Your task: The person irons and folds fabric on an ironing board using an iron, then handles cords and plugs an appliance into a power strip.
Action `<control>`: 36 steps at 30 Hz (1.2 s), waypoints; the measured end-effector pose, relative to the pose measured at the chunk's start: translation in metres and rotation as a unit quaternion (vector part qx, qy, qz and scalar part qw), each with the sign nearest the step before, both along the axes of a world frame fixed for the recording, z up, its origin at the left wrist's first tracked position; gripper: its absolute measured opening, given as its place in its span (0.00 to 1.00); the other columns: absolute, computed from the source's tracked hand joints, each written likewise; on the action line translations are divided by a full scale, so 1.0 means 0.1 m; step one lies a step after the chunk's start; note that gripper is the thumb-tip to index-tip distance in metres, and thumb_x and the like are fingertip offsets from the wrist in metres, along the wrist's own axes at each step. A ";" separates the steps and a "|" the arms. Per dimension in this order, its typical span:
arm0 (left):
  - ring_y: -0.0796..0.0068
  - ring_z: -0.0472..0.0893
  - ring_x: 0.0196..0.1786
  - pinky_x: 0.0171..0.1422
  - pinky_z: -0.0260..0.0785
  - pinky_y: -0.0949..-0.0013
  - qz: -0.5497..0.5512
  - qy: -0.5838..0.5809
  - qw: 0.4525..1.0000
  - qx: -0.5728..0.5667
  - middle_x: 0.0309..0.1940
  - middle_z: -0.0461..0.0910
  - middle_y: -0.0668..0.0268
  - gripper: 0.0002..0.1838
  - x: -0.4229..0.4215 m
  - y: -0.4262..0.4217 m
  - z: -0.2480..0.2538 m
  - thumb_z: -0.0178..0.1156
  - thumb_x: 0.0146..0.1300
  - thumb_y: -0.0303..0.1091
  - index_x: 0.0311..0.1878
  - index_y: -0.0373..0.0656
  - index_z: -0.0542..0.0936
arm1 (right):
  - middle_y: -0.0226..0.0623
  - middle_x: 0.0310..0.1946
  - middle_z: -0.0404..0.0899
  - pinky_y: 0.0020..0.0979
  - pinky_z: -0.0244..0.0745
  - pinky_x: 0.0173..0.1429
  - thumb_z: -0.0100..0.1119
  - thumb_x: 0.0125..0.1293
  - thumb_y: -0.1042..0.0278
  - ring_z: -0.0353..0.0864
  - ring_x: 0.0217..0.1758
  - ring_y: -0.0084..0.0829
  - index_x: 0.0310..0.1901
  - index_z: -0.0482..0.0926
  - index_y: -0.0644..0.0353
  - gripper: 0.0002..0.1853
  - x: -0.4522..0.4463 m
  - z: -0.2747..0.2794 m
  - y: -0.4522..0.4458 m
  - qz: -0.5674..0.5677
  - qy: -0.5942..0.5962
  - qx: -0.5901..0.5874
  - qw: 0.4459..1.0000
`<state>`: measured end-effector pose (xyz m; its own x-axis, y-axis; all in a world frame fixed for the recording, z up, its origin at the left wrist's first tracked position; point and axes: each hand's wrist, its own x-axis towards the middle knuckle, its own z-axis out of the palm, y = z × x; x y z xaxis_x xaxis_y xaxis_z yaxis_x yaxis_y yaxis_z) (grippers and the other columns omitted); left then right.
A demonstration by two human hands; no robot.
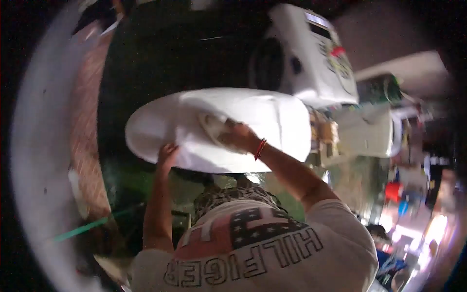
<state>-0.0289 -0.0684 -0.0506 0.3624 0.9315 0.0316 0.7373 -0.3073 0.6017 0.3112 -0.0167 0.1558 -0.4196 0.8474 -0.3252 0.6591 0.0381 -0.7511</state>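
Observation:
A white cloth (258, 109) is spread over the ironing board (138, 131), with folds and creases near its left part. My right hand (239, 137) is wrapped round a pale iron (210, 125), which rests on the cloth around the middle of the board; my fingers hide its handle. At the near edge, left of the iron, my left hand (168, 155) has its fingers bent together on the cloth's border. The dim light blurs the fingertips.
A white washing machine (311, 58) stands beyond the board's right end. Boxes (328, 132) and a white appliance-like block (362, 131) are to the right. A red container (394, 191) sits farther right. A pale wall (44, 131) curves along the left.

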 end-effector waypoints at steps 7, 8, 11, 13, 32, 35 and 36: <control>0.70 0.77 0.39 0.44 0.67 0.67 0.219 -0.232 0.907 -0.275 0.34 0.78 0.64 0.11 0.16 0.04 0.42 0.60 0.56 0.32 0.40 0.37 0.77 | 0.50 0.38 0.78 0.44 0.72 0.47 0.53 0.59 0.47 0.79 0.42 0.48 0.51 0.68 0.59 0.26 1.12 0.94 -1.16 -0.091 -0.165 -0.101 0.977; 0.71 0.76 0.38 0.43 0.67 0.68 0.227 -0.245 0.897 -0.291 0.33 0.78 0.64 0.11 0.12 0.09 0.31 0.61 0.57 0.33 0.39 0.36 0.76 | 0.49 0.38 0.79 0.43 0.72 0.46 0.54 0.58 0.49 0.79 0.42 0.47 0.51 0.68 0.58 0.25 1.26 1.07 -1.28 -0.108 -0.174 -0.088 0.975; 0.74 0.75 0.35 0.40 0.67 0.70 0.214 -0.050 0.919 -0.327 0.31 0.77 0.65 0.12 0.23 0.27 0.54 0.62 0.56 0.35 0.37 0.36 0.76 | 0.48 0.36 0.80 0.42 0.73 0.44 0.56 0.57 0.53 0.80 0.40 0.46 0.50 0.71 0.55 0.22 1.72 1.31 -1.67 -0.192 -0.224 -0.074 0.953; 0.73 0.75 0.32 0.39 0.67 0.69 0.188 -0.089 0.943 -0.259 0.29 0.77 0.63 0.13 0.34 0.27 0.73 0.62 0.55 0.37 0.36 0.36 0.76 | 0.49 0.34 0.80 0.42 0.73 0.43 0.57 0.56 0.55 0.81 0.38 0.47 0.48 0.72 0.57 0.21 2.00 1.50 -1.89 -0.284 -0.228 -0.105 0.925; 0.53 0.70 0.52 0.56 0.61 0.53 0.018 0.093 0.974 0.207 0.47 0.73 0.56 0.17 1.86 0.70 1.07 0.63 0.53 0.39 0.46 0.45 0.75 | 0.49 0.26 0.77 0.37 0.73 0.32 0.59 0.54 0.61 0.79 0.28 0.36 0.48 0.71 0.67 0.22 3.73 1.94 -2.72 -0.421 -0.279 0.061 0.861; 0.54 0.70 0.53 0.56 0.60 0.53 -0.038 0.032 0.982 0.184 0.49 0.71 0.57 0.15 2.65 1.04 1.12 0.60 0.56 0.38 0.46 0.44 0.74 | 0.49 0.27 0.78 0.38 0.72 0.33 0.59 0.54 0.60 0.79 0.28 0.36 0.47 0.73 0.67 0.22 4.05 1.40 -2.84 -0.392 -0.294 0.019 0.871; 0.54 0.70 0.53 0.57 0.60 0.53 -0.062 0.010 0.986 0.156 0.51 0.71 0.57 0.15 2.93 1.21 1.14 0.60 0.57 0.38 0.46 0.45 0.74 | 0.50 0.27 0.78 0.38 0.73 0.34 0.58 0.54 0.60 0.79 0.29 0.38 0.46 0.73 0.66 0.21 4.04 1.32 -2.82 -0.421 -0.267 -0.035 0.866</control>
<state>0.2642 0.0528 0.0632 0.4769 0.8261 0.3002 0.6934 -0.5635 0.4490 0.7153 -0.2984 0.2880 0.5640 0.7504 -0.3447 0.6849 -0.6583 -0.3125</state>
